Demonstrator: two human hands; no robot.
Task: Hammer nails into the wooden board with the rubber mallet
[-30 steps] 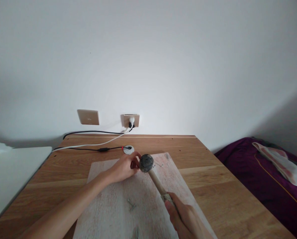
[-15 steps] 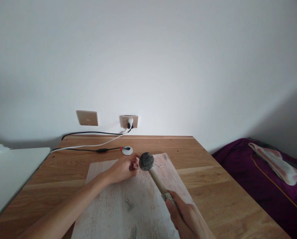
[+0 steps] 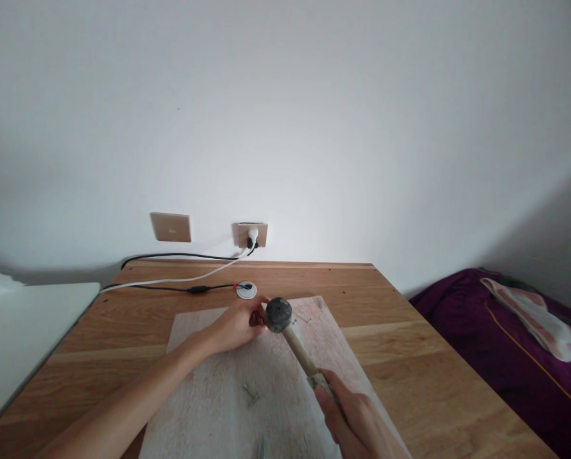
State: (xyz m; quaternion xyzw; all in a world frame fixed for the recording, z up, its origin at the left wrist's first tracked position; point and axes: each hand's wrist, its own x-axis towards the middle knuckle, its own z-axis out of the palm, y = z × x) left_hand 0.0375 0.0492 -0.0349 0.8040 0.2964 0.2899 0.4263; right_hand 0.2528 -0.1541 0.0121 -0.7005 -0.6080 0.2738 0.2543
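a: from the far left?
b: smooth white flat surface (image 3: pixel 31 338), beside the brown wood-grain tabletop (image 3: pixel 122 347). on the wall, a flat gold rectangular plate (image 3: pixel 171 227). below it, a thin white cable (image 3: pixel 170 280) runs right, up to a gold rectangular wall socket (image 3: pixel 242 235).
a: middle?
b: pale, whitewashed, reddish-streaked board (image 3: pixel 208 395) flat on the tabletop. left hand (image 3: pixel 240 324) over its far part, fingers curled. cannot tell if it pinches anything, hammer head covers the fingertips. just behind that hand, a round white cable grommet (image 3: pixel 246 291). nearer, small silvery metal fasteners (image 3: pixel 251 395) lying on the board.
a: hammer?
b: dark round-headed hammer with a pale handle (image 3: pixel 300 354), slanted above the board, head just beside the left fingertips. more fasteners lie right of the head.
a: right hand?
b: right hand (image 3: pixel 349 411) is wrapped round the handle, firm grip, thumb along it.
a: far right?
b: deep purple fabric (image 3: pixel 486 338), with a white-and-pink striped cloth (image 3: pixel 534 319) lying on it.
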